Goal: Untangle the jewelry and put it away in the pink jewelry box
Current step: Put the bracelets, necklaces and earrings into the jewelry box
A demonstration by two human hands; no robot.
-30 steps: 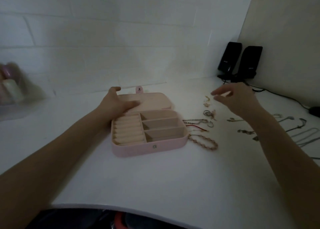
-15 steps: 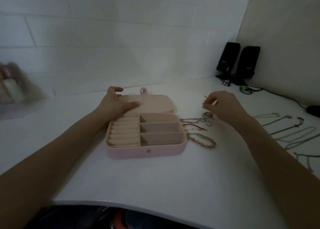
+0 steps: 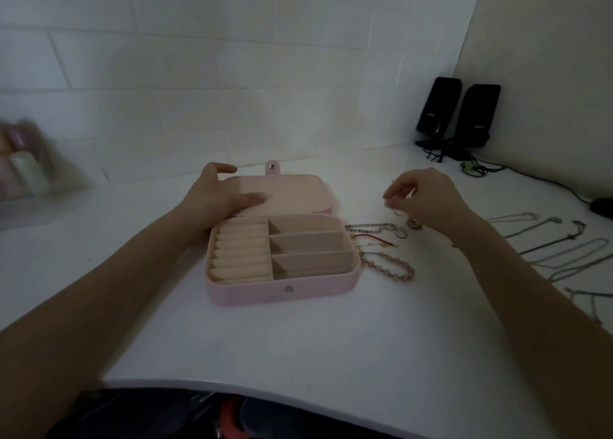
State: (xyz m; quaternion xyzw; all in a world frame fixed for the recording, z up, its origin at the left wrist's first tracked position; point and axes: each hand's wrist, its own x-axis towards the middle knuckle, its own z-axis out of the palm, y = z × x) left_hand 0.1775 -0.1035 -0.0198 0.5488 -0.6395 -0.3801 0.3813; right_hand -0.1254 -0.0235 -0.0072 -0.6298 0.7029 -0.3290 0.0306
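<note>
The pink jewelry box (image 3: 282,289) lies open in the middle of the white table, its beige ring rolls and three compartments bare. My left hand (image 3: 215,199) rests flat on the folded-back lid (image 3: 298,193). To the right of the box, my right hand (image 3: 428,199) hovers with its fingertips pinched together on a small gold piece, too small to make out. Below that hand lie a silver chain (image 3: 371,228), a red cord bracelet (image 3: 374,239), a pink bead bracelet (image 3: 391,271) and a small ring (image 3: 400,234).
Several thin necklaces (image 3: 564,249) are spread out at the far right. Two black speakers (image 3: 457,116) with cables stand in the back corner, and a dark mouse (image 3: 602,206) sits at the right edge. Blurred bottles (image 3: 23,169) stand at the far left. The table's curved front edge runs close to me.
My right hand came left and down toward the small pieces beside the box, and its fingers closed into a pinch. My left hand stayed on the lid.
</note>
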